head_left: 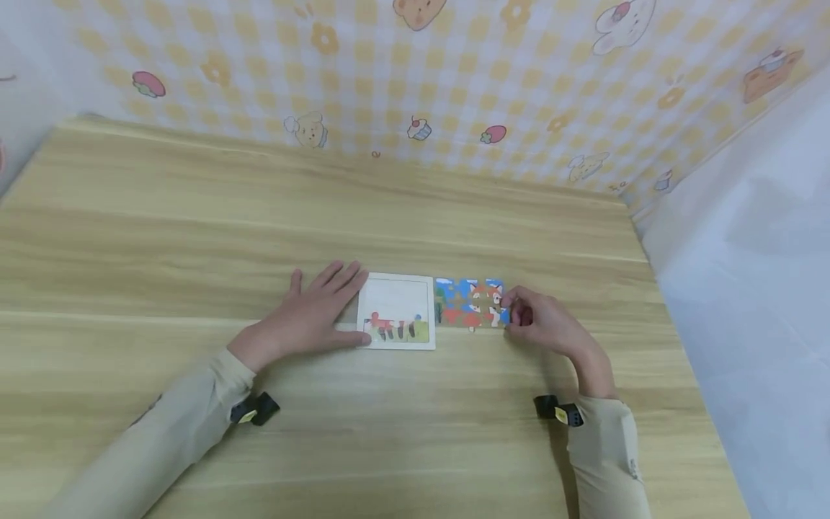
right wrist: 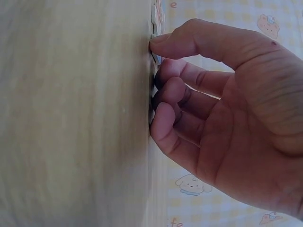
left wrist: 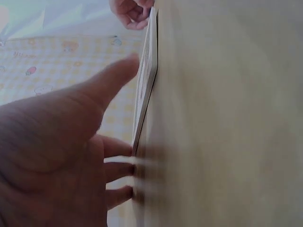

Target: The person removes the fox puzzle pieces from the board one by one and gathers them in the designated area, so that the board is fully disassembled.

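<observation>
A white-rimmed puzzle tray point(head_left: 397, 347) lies flat on the table, its lower part filled with joined jigsaw pieces. My left hand point(head_left: 308, 317) is spread at its left side, with the thumb on the lower left corner and the fingertips by the upper left edge. Against the tray's right side lies a block of jigsaw pieces point(head_left: 457, 299) with foxes on blue. At the block's right end my right hand point(head_left: 547, 321) pinches a jigsaw piece point(head_left: 505, 316) between thumb and index finger. The right wrist view shows the other fingers point(right wrist: 165, 125) curled, their tips touching the tabletop.
The wood-grain table point(head_left: 402, 432) runs under everything. A yellow checked cloth point(head_left: 363, 79) with cartoon prints hangs behind its far edge, and a white sheet point(head_left: 759, 252) falls along the right side.
</observation>
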`<act>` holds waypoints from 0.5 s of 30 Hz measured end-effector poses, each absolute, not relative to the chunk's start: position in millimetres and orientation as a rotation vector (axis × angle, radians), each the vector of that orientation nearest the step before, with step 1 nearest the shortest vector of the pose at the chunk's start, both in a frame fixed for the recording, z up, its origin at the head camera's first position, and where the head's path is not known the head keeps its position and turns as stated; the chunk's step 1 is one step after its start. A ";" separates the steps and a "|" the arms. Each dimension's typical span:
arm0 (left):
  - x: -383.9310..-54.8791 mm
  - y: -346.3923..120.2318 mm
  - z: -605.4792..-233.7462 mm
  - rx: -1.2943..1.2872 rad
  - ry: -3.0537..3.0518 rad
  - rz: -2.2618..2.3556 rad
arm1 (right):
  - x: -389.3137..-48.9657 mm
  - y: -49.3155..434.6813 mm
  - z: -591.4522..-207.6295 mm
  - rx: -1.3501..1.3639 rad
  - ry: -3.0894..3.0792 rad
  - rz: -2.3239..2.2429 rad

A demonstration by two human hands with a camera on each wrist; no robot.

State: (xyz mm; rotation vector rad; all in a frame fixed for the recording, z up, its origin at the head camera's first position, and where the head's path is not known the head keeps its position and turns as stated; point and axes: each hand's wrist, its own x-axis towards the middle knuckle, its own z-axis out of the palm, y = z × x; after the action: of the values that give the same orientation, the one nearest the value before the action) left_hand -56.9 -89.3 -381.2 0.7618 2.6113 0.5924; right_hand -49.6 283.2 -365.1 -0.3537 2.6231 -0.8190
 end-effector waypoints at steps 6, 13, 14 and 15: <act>-58.6 -94.0 -378.7 0.784 2.592 0.588 | -49.5 282.1 -364.9 -0.337 2.613 -0.839; -58.1 -93.1 -379.6 0.785 2.591 0.587 | -48.7 285.6 -362.9 -0.359 2.599 -0.870; -58.3 -92.7 -379.9 0.788 2.592 0.590 | -48.5 286.7 -361.8 -0.358 2.593 -0.880; -58.4 -92.3 -380.5 0.789 2.593 0.592 | -48.3 288.0 -360.5 -0.359 2.592 -0.884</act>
State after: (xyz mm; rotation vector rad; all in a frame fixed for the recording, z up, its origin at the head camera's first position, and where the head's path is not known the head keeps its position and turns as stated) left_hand -58.4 -92.3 -380.5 0.7893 2.5926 0.5918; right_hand -48.3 288.0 -360.5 -0.3594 2.5918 -0.8838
